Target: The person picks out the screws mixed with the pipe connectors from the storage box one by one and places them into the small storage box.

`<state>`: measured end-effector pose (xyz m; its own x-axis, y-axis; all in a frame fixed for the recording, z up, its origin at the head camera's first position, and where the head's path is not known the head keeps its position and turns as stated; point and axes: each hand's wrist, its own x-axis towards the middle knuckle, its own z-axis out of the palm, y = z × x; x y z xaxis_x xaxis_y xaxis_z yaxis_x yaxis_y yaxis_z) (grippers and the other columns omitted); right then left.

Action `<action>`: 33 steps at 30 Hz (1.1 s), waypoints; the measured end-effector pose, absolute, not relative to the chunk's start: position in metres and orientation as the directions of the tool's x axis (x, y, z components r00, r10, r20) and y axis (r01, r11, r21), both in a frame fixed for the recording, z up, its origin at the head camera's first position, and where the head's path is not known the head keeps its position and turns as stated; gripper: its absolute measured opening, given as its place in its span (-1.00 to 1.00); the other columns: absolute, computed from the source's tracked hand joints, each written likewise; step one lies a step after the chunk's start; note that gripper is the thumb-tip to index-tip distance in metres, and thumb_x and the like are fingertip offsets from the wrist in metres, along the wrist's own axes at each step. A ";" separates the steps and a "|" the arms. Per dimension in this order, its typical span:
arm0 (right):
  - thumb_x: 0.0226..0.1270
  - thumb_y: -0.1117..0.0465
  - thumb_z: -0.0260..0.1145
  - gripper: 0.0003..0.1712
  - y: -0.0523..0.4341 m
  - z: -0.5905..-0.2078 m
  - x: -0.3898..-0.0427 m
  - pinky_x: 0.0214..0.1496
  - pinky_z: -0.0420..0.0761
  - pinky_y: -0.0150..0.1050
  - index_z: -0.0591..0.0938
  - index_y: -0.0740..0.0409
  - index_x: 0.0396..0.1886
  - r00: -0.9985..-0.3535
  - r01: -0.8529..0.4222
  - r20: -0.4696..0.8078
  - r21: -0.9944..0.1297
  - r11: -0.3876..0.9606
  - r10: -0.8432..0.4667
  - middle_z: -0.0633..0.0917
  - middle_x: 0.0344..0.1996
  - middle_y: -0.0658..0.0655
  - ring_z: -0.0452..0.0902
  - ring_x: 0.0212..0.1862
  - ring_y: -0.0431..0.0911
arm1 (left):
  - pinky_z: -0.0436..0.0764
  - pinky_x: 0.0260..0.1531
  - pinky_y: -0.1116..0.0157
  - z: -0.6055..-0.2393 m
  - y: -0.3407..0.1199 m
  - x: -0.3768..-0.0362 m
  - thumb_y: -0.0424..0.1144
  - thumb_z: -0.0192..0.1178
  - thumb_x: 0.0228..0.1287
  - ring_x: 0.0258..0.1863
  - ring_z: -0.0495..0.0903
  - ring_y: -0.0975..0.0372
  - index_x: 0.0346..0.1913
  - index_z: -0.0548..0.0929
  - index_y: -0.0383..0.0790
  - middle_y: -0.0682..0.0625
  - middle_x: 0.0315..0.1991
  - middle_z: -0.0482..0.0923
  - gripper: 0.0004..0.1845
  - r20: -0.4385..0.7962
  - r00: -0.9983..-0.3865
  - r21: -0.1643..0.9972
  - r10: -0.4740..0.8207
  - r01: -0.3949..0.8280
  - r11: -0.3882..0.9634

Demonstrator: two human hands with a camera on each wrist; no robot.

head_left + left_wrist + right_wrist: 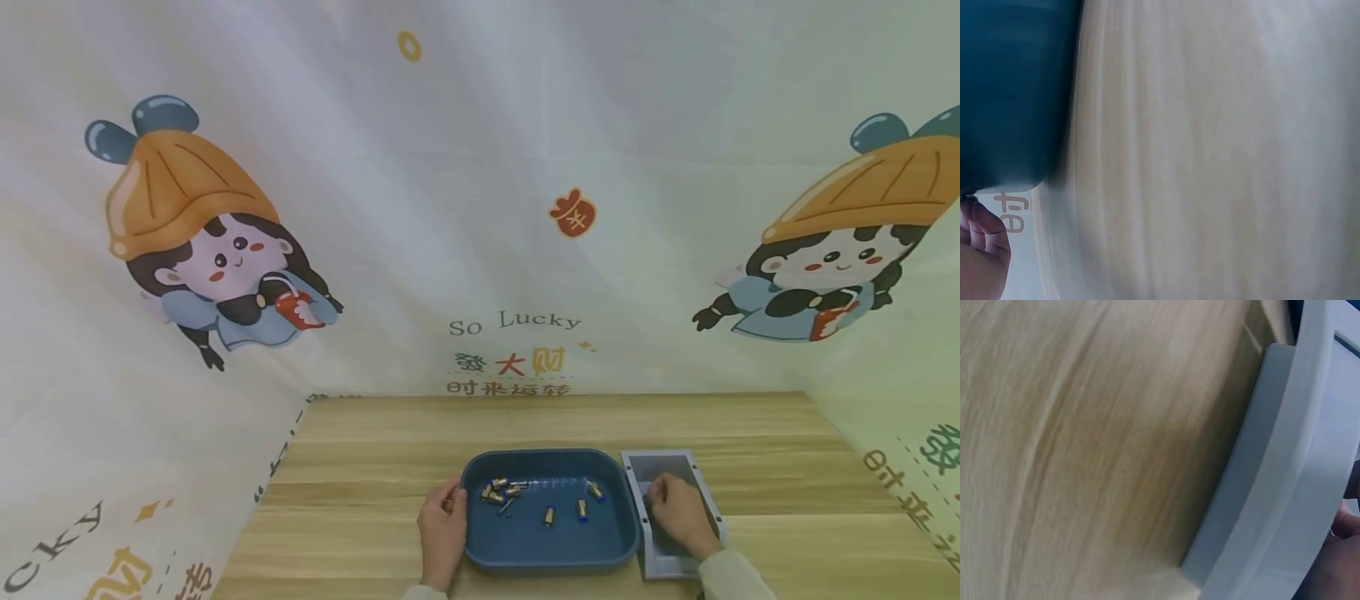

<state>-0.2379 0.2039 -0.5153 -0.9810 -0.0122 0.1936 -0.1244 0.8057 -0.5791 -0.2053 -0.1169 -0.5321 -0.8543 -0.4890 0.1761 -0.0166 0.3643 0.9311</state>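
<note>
The left hand [441, 527] rests with curled fingers against the blue tray [480, 546]'s left rim on the desk [360, 467]; whether it grips is unclear. The right hand [678, 512] reaches into the grey box [708, 500] beside it, its grip hidden. Small metal fittings [504, 490] lie scattered in the tray. Sorting seems underway; the next move likely calls for picking a fitting precisely.

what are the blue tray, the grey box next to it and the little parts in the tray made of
Blue tray: likely moulded plastic, going by its rounded corners, even colour and soft sheen. Grey box: probably plastic too, with a smooth, matte, thick rim. Small parts: apparently metal, brassy and shiny, some with blue ends; too small to be sure.
</note>
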 end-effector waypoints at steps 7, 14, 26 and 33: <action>0.07 0.46 0.16 -0.96 0.203 -0.517 -0.238 -0.44 0.45 -0.23 0.53 0.34 -0.52 -0.992 -0.086 0.129 -0.594 0.800 -0.011 0.55 -0.59 0.08 0.44 -0.48 -0.11 | 0.44 -0.47 0.49 -0.530 -0.116 -0.204 -0.48 0.21 0.17 -0.46 0.42 0.33 -0.12 0.68 -0.40 -0.07 -0.41 0.54 -0.79 0.182 -0.852 0.934 -0.491 -0.006 0.358; 0.10 0.46 0.14 -0.93 0.203 -0.519 -0.239 -0.45 0.44 -0.24 0.54 0.32 -0.51 -0.997 -0.045 0.077 -0.604 0.796 0.002 0.55 -0.59 0.08 0.44 -0.48 -0.11 | 0.44 -0.46 0.48 -0.531 -0.116 -0.205 -0.47 0.20 0.19 -0.44 0.43 0.32 -0.12 0.69 -0.38 -0.06 -0.40 0.55 -0.80 0.166 -0.851 0.931 -0.499 -0.032 0.365; 0.08 0.45 0.18 -0.93 0.201 -0.521 -0.237 -0.45 0.44 -0.26 0.56 0.31 -0.54 -0.996 -0.054 0.087 -0.592 0.804 -0.003 0.55 -0.62 0.06 0.44 -0.50 -0.12 | 0.45 -0.45 0.49 -0.533 -0.116 -0.205 -0.45 0.19 0.21 -0.42 0.44 0.31 -0.10 0.68 -0.38 -0.07 -0.36 0.57 -0.79 0.146 -0.855 0.932 -0.497 -0.050 0.360; 0.08 0.43 0.20 -0.93 0.200 -0.521 -0.236 -0.45 0.43 -0.26 0.57 0.31 -0.55 -0.997 -0.048 0.084 -0.577 0.815 0.001 0.54 -0.63 0.05 0.44 -0.50 -0.12 | 0.45 -0.45 0.47 -0.532 -0.115 -0.205 -0.45 0.19 0.20 -0.41 0.45 0.29 -0.11 0.68 -0.38 -0.06 -0.37 0.58 -0.80 0.161 -0.853 0.927 -0.497 -0.043 0.373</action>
